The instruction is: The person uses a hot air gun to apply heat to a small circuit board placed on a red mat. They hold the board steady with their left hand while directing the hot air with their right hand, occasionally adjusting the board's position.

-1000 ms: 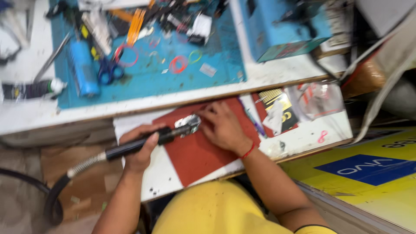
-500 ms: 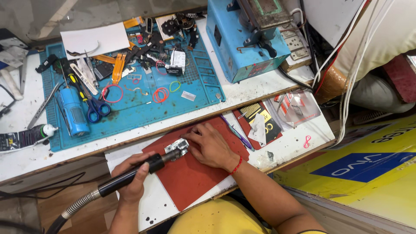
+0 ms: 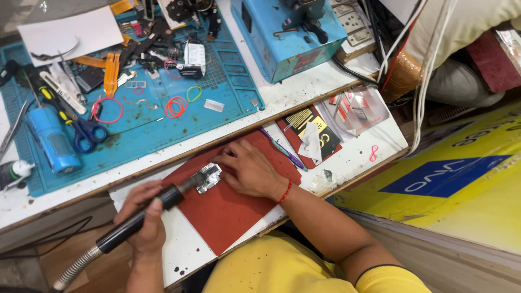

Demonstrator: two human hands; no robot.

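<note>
Metal part [image 3: 208,177], small, silvery and shiny, lies on the red mat [image 3: 228,211] at the front of the pull-out counter [image 3: 184,255]. The right hand [image 3: 251,172] rests flat beside it, fingers pressing its edge to pin it down rather than closing round it. The left hand [image 3: 142,220] has its grip clenched around the black handpiece [image 3: 142,214] of a rotary tool, whose flexible metal hose [image 3: 76,268] trails off toward the lower left. The tool's tip meets the part's near edge.

Judging from how things lie, the work on the part looks to be in its middle: the piece is placed and braced, and the tool is against it. Whether any material has come off cannot be told; the surface is too small and bright to read. Dark specks dot the white counter near the mat.

Behind, on the blue work mat [image 3: 228,103], scissors [image 3: 87,133], coloured rubber bands [image 3: 175,107] and a blue cylinder [image 3: 51,141] lie untouched.
</note>
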